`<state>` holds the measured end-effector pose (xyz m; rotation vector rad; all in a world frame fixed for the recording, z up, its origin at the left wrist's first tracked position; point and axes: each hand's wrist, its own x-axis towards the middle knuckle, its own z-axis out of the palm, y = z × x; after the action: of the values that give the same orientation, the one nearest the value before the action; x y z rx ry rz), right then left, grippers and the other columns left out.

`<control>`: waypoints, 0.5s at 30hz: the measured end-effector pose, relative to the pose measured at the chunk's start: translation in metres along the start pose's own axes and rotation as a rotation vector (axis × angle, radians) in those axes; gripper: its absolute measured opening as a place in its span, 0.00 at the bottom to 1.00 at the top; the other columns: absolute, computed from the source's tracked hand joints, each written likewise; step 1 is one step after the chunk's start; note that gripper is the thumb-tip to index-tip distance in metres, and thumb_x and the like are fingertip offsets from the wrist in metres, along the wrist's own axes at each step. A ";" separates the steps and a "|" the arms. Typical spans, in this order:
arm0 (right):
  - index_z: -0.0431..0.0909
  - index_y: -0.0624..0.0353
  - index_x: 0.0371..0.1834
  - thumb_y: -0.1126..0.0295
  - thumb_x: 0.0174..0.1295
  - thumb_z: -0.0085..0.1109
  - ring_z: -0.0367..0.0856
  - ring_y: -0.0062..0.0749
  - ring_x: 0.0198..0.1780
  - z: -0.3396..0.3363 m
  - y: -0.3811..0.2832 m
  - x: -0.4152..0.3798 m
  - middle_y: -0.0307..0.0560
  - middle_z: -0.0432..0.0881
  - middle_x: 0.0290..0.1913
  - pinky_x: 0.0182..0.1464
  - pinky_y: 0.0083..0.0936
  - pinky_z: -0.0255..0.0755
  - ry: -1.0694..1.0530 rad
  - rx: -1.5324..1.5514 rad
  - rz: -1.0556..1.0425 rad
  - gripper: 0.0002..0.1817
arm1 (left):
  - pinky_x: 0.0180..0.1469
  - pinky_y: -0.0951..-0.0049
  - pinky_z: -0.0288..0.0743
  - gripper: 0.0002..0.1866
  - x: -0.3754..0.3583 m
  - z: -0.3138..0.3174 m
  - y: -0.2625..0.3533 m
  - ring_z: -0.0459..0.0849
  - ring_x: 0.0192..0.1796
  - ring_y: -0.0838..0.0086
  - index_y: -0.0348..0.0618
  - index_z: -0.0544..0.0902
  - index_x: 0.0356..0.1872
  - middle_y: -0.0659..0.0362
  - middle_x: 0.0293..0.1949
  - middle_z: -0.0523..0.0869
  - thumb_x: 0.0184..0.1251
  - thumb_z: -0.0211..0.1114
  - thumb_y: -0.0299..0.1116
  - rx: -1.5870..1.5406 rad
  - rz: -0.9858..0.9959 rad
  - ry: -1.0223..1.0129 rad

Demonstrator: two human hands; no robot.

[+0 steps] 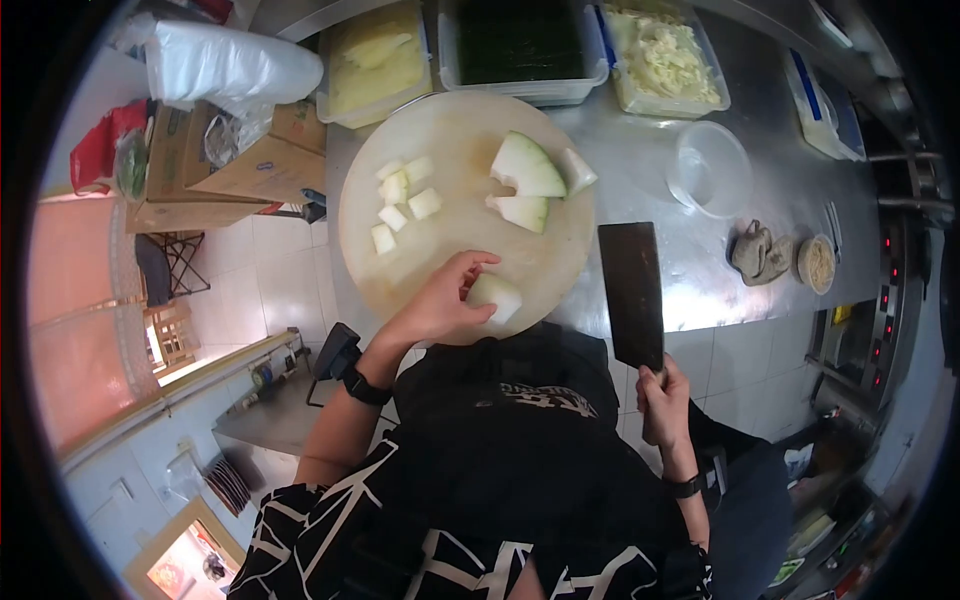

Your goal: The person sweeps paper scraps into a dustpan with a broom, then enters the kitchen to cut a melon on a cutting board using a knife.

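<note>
On the round cutting board (390, 285), my left hand (445, 300) curves its thumb and fingers around the left end of a pale peeled winter melon piece (497, 297), near the board's front edge. My right hand (662, 405) grips the handle of a cleaver (632, 295), off the board to the right. Its broad dark blade points away from me, beside the table edge. Two green-rinded winter melon slices (530, 168) lie on the board's far right, with a thin pale offcut (578, 172) beside them. Several pale melon chunks (425, 204) are scattered on the left.
Behind the board stand a tub of pale yellow pieces (375, 60), a dark-filled tub (520, 90) and a tub of shredded cabbage (665, 70). A clear round container (708, 170), a grey cloth (760, 252) and a small bowl (817, 263) sit on the steel table (700, 290).
</note>
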<state>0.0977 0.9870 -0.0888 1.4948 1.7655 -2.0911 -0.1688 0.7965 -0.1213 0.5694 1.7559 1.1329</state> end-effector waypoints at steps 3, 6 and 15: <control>0.71 0.62 0.44 0.73 0.59 0.49 0.59 0.10 0.15 0.002 0.000 -0.001 0.29 0.64 0.16 0.17 0.10 0.55 -0.039 -0.060 -0.029 0.11 | 0.49 0.74 0.64 0.24 0.000 -0.010 -0.005 0.69 0.48 0.71 0.43 0.70 0.48 0.58 0.43 0.67 0.44 0.61 0.24 -0.010 0.144 -0.058; 0.71 0.61 0.46 0.73 0.57 0.51 0.60 0.10 0.15 0.013 -0.010 -0.003 0.29 0.64 0.15 0.18 0.11 0.55 -0.055 -0.159 -0.015 0.13 | 0.56 0.72 0.60 0.25 0.006 -0.016 -0.012 0.66 0.53 0.69 0.42 0.70 0.49 0.58 0.47 0.65 0.43 0.59 0.22 0.150 0.264 -0.113; 0.73 0.54 0.48 0.74 0.50 0.57 0.66 0.23 0.14 0.039 -0.050 0.009 0.44 0.70 0.14 0.22 0.18 0.65 -0.156 -0.793 -0.203 0.19 | 0.46 0.71 0.69 0.19 -0.021 -0.011 -0.024 0.72 0.47 0.64 0.42 0.77 0.39 0.57 0.42 0.73 0.41 0.54 0.17 0.356 0.519 0.310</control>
<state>0.0405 0.9793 -0.0613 0.9288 2.3340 -1.2280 -0.1665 0.7646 -0.1318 1.1665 2.1705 1.3146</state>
